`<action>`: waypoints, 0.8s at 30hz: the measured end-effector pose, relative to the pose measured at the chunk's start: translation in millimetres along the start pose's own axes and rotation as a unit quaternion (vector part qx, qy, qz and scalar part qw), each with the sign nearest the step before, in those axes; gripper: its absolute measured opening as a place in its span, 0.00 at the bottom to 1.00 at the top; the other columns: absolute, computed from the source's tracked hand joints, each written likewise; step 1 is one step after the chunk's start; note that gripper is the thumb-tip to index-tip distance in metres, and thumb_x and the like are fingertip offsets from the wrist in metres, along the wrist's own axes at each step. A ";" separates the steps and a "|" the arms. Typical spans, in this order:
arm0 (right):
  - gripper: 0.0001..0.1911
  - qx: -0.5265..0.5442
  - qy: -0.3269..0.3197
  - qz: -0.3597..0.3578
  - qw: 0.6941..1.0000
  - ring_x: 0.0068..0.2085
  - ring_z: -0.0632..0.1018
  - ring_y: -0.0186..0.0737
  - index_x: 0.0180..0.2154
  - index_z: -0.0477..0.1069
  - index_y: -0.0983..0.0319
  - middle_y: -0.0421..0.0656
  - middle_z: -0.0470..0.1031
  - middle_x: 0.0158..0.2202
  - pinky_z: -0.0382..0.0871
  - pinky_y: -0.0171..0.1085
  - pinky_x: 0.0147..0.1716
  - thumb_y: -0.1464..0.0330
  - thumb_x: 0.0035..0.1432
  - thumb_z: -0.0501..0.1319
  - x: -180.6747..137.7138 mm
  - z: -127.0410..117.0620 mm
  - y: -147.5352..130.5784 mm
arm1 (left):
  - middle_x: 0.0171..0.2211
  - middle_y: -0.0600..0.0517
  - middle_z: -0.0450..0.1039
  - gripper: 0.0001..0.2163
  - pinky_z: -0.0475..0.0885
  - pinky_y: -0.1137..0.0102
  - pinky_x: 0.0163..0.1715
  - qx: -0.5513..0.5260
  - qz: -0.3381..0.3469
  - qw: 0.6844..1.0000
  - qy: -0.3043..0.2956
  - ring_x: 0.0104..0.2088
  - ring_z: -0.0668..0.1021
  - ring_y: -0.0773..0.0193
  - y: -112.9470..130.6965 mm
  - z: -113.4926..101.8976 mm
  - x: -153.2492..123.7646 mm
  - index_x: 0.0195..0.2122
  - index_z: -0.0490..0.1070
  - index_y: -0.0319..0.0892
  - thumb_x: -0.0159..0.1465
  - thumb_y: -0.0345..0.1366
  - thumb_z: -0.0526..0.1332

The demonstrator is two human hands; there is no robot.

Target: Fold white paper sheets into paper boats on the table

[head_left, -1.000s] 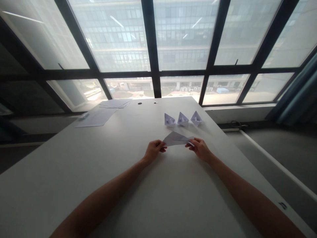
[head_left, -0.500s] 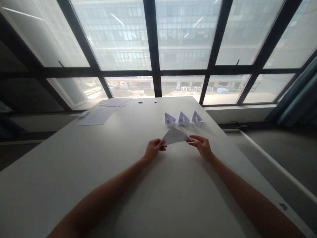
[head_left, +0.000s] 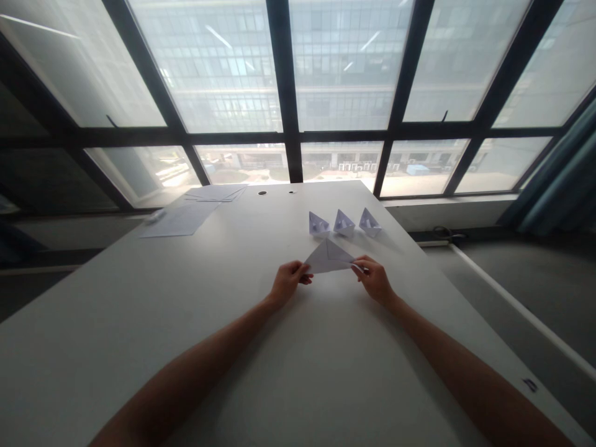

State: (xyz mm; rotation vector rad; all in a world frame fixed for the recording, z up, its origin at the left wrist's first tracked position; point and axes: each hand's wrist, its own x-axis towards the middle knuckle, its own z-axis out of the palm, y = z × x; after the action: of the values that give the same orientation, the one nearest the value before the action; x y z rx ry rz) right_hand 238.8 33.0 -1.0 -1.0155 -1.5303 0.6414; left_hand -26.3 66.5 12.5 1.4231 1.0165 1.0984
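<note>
A folded triangle of white paper (head_left: 328,256) is held just above the white table (head_left: 233,310), its point facing away from me. My left hand (head_left: 288,280) pinches its left corner, fingers curled shut. My right hand (head_left: 373,279) pinches the right corner, fingers closed on the paper. Three finished paper boats (head_left: 344,223) stand in a row just beyond the triangle.
Loose paper sheets (head_left: 184,218) lie at the far left of the table, with more sheets (head_left: 215,193) behind them. Two small holes (head_left: 263,193) sit near the far edge. Large windows rise behind the table; the table's right edge drops to a floor.
The paper has been raised and tilted from lying flatter to standing as an upright triangle. My right hand shifted slightly left along the right corner. My left hand stayed put.
</note>
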 end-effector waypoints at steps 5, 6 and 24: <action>0.16 -0.027 0.001 -0.011 1.000 0.25 0.71 0.33 0.31 0.74 0.62 0.44 0.71 0.35 0.69 0.34 0.21 0.57 0.63 0.60 0.2 -0.9 -2.1 | 0.25 0.47 0.78 0.21 0.75 0.71 0.26 0.013 0.003 1.000 0.004 0.23 0.79 0.64 0.1 0.7 -0.9 0.28 0.72 0.37 0.57 0.54 0.66; 0.17 -0.039 0.004 -0.011 0.999 0.26 0.71 0.34 0.31 0.74 0.62 0.44 0.71 0.36 0.70 0.34 0.22 0.56 0.62 0.60 0.4 -1.1 -2.2 | 0.25 0.48 0.78 0.21 0.75 0.71 0.26 0.015 0.005 1.000 0.007 0.23 0.79 0.64 0.1 1.1 -1.0 0.28 0.72 0.37 0.58 0.54 0.66; 0.10 0.044 0.081 0.024 0.995 0.22 0.69 0.32 0.37 0.70 0.61 0.34 0.67 0.21 0.66 0.32 0.21 0.60 0.61 0.61 0.5 2.3 -5.6 | 0.25 0.48 0.78 0.20 0.73 0.71 0.25 0.030 0.015 0.999 0.000 0.23 0.78 0.64 0.3 1.6 -0.3 0.28 0.71 0.38 0.59 0.53 0.64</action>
State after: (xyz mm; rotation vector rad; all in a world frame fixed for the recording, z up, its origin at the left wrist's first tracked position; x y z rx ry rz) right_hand 235.2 31.0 3.4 -1.0139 -1.3294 0.6387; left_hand -24.8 65.8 12.7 1.4912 1.0396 1.0978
